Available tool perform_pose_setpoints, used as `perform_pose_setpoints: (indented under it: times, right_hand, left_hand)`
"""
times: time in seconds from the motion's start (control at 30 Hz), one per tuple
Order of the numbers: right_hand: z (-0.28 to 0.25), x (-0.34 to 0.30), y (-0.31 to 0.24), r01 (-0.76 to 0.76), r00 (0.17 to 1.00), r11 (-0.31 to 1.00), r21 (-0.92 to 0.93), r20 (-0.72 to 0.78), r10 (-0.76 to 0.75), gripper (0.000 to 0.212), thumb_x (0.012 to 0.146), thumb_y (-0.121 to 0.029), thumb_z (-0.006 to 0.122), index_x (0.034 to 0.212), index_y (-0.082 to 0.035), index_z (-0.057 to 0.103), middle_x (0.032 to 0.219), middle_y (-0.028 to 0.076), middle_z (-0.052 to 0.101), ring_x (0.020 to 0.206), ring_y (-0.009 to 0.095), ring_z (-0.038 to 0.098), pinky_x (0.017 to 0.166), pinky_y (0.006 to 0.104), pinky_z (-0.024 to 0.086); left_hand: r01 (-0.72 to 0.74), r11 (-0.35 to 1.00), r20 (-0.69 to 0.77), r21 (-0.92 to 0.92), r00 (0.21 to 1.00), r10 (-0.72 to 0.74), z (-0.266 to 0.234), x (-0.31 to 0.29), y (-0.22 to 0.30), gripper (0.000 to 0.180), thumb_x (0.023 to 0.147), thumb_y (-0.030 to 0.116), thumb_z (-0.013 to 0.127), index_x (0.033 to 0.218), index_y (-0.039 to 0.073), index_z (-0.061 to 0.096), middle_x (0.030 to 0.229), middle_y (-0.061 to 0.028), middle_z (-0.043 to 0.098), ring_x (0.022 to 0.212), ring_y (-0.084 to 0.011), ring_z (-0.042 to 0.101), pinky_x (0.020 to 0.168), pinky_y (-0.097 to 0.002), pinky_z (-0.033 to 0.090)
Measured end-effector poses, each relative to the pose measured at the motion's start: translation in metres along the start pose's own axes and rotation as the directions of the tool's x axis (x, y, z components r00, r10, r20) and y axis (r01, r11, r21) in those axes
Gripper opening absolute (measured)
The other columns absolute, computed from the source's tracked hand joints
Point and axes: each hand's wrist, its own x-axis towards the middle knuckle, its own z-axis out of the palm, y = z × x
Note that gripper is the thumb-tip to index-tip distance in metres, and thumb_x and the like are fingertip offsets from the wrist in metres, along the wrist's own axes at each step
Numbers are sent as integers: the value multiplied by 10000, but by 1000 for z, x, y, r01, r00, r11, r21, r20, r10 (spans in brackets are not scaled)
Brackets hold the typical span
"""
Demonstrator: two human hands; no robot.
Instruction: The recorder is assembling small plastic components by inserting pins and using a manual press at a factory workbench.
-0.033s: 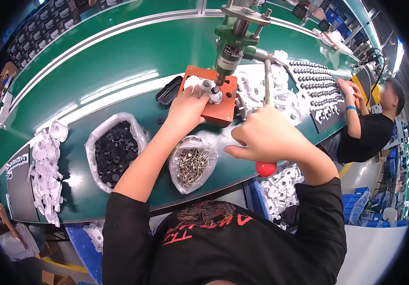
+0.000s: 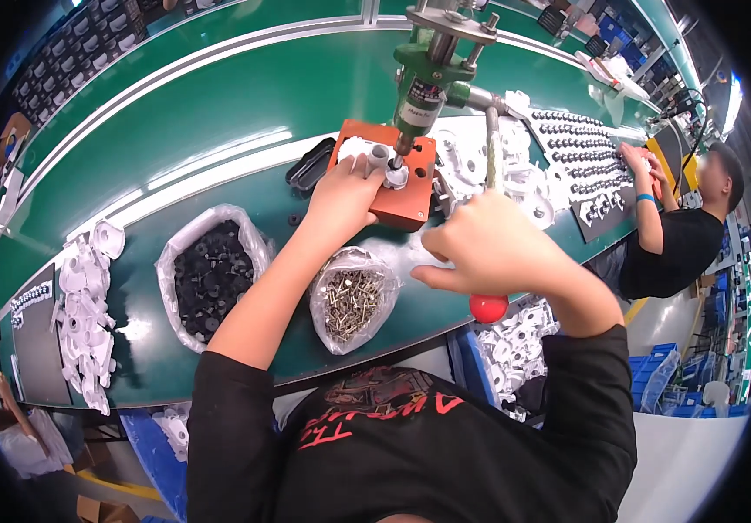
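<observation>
Orange fixture block (image 2: 404, 212) sits on the green desk (image 2: 138, 301), so I'm using it as the middle of the clock. A small white part (image 2: 396, 178) is on top of it, right under the tip of the green press (image 2: 419, 109), with a grey tube (image 2: 378, 157) just beside it at about 10.

The left hand (image 2: 345, 193) comes in from 8 with fingers bent, tips right up by the tube and the white part. Can't tell if it's actually pinching anything or just steadying stuff. The right hand (image 2: 490, 244) is over at 4, fingers wrapped round the press lever (image 2: 493, 152), thumb poking out toward 9. The red knob (image 2: 488, 309) sticks out below that fist.

Containers: at 8 there's a clear plastic bag (image 2: 167, 270), rolled open and full of loose black parts (image 2: 210, 279). Near 6, a smaller bag (image 2: 343, 347) is loaded with metal screw-type fasteners (image 2: 354, 298). Down at 5, beside the desk, a blue bin (image 2: 470, 364) holds a heap of white plastic pieces (image 2: 515, 344). Also a black case (image 2: 311, 168) at 9, near the block.
</observation>
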Motion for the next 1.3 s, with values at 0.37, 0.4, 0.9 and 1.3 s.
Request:
perform_pose_setpoints:
  times: [0.37, 0.4, 0.9, 1.3]
  right_hand:
    - [-73, 34, 131, 638, 379, 250, 728, -580, 721, 448, 923, -489, 437, 1045, -65, 515, 757, 60, 578, 608, 186, 563, 561, 304, 455]
    - [-53, 48, 185, 684, 535, 43, 728, -541, 648, 406, 934, -448, 438, 1071, -71, 500, 763, 61, 576, 635, 193, 570, 588, 311, 462]
    - [162, -30, 134, -211, 638, 732, 647, -476, 605, 314, 792, -179, 638, 1063, -34, 578, 1049, 115, 583, 1005, 229, 551, 869, 338, 430]
    - [202, -40, 90, -339, 626, 866, 368, -599, 500, 342, 720, -42, 605, 1047, 4, 516, 981, 176, 567, 947, 356, 525, 824, 425, 422]
  left_hand:
    - [258, 937, -37, -235, 961, -274, -18, 35, -6, 600, 731, 436, 677, 1122, 7, 523, 800, -133, 646, 793, -337, 625, 709, -420, 499]
    - [233, 951, -3, -204, 971, -238, -17, 46, -9, 460, 754, 359, 668, 1075, 43, 573, 947, -137, 628, 919, -323, 599, 745, -408, 482]
    - [77, 994, 159, -72, 985, -65, -65, 70, 6, 355, 686, 332, 711, 958, 119, 633, 910, -111, 621, 950, -266, 572, 898, -391, 380]
    - [484, 753, -149, -446, 789, -596, 9, 45, -204, 477, 791, 337, 665, 1049, -53, 571, 955, -221, 640, 906, -338, 625, 777, -393, 480]
